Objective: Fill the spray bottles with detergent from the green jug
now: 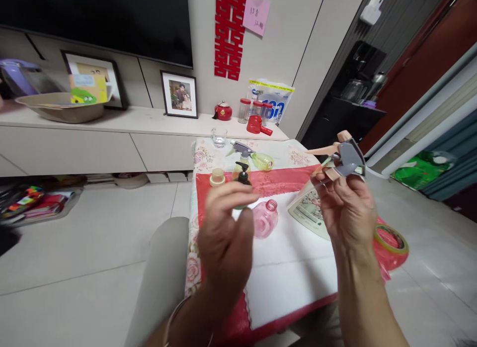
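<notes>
My right hand [346,200] is raised at the right, its fingers closed on a grey and peach trigger spray nozzle [348,160]. Behind that hand is a large clear bottle with a floral label [307,208]. My left hand [227,232] is lifted over the near left of the table, slightly blurred, with thumb and fingers apart and nothing visible between them. Just beyond it, an open pink bottle [265,218] without a cap stands on the white sheet. A black pump bottle [243,175] is partly hidden behind my left fingers. Beside it sits a cream cap [217,177].
A yellow-green spray bottle [263,161] lies toward the table's far side, near a glass cup [219,136]. Rolls of tape [391,238] rest at the right edge on red plastic. A low cabinet [149,121] holds jars and frames. A grey seat [160,272] is at left.
</notes>
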### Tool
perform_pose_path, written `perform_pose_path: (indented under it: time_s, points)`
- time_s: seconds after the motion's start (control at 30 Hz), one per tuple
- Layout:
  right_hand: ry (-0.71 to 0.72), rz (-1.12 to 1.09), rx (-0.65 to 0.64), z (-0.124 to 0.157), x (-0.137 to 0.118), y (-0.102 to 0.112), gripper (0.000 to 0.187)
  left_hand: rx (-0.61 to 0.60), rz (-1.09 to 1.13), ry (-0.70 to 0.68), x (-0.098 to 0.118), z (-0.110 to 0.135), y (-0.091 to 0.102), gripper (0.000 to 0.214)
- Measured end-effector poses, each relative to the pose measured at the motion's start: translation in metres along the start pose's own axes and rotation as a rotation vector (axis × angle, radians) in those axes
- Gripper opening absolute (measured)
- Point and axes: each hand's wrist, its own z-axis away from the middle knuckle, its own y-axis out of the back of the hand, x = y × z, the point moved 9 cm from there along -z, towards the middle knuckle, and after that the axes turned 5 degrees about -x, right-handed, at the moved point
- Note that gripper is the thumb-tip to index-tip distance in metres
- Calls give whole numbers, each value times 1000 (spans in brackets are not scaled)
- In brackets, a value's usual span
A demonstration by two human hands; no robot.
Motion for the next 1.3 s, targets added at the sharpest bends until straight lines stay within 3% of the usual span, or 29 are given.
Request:
perform_pose_path:
  time_s: [0.17,0.3,0.5,0.7,0.87,1.03,1.3]
  points:
    - [92,-6,20,4,-11,-8,16,-86,-66,116,-69,33,-50,26]
    - [103,-14,-8,3,-5,-20,15,-175,-190,85,-95,56,-64,39]
    - [-12,0,-80,13,37,-29,20,-204,-259,56,-102,58,-65,43]
    - [-203,94,-200,36,94,-17,28,-239,-213,14,-94,60,-69,41]
    - [-287,172,-237,53,124,-4,33,-276,-189,23,-94,62,-71,44]
    - [-296,212,-230,61,133,2,32,-300,-210,28,-98,65,-73,49]
    - [-287,229,-289,61,126,-6,35,-342,-233,18,-101,69,-79,54]
